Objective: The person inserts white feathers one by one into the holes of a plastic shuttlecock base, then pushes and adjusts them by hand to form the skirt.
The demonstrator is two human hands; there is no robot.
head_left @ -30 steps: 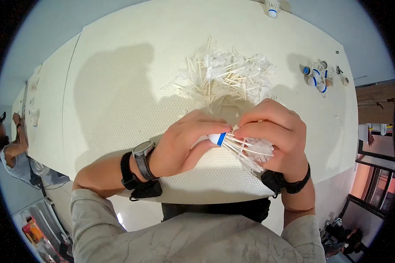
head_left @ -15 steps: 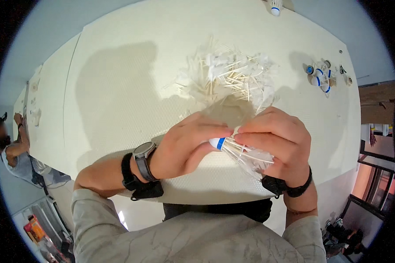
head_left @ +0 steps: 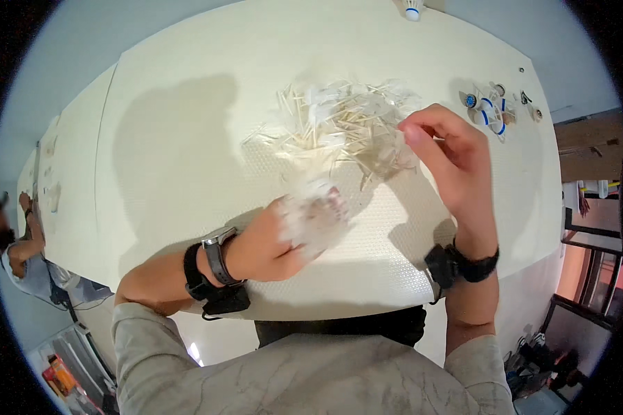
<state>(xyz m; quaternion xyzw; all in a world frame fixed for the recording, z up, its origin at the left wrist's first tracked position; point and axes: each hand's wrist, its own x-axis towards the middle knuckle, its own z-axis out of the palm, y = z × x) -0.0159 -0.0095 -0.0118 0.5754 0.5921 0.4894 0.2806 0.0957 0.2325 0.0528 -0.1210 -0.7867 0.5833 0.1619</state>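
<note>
My left hand [head_left: 262, 245] is closed round a shuttlecock [head_left: 316, 216], low over the near middle of the table. The shuttlecock's white feather skirt faces up and is blurred. Its base is hidden. To the right, my right hand [head_left: 457, 155] is raised, thumb and forefinger pinched together at the right edge of a pile of plucked feathers [head_left: 339, 124]. Whatever lies in that pinch is too small to make out. White vanes and pale quills lie tangled in the pile, beyond both hands.
At the right lie several blue-banded shuttlecock bases [head_left: 488, 114] and small round parts [head_left: 537, 114]. Another shuttlecock [head_left: 412, 11] stands at the table's far edge. A person [head_left: 24, 242] sits at the far left beside an adjoining white table [head_left: 69, 166].
Both hands have parted. My right hand left the shuttlecock and moved up to the feather pile. My left hand shifted left, turning the shuttlecock's skirt upward.
</note>
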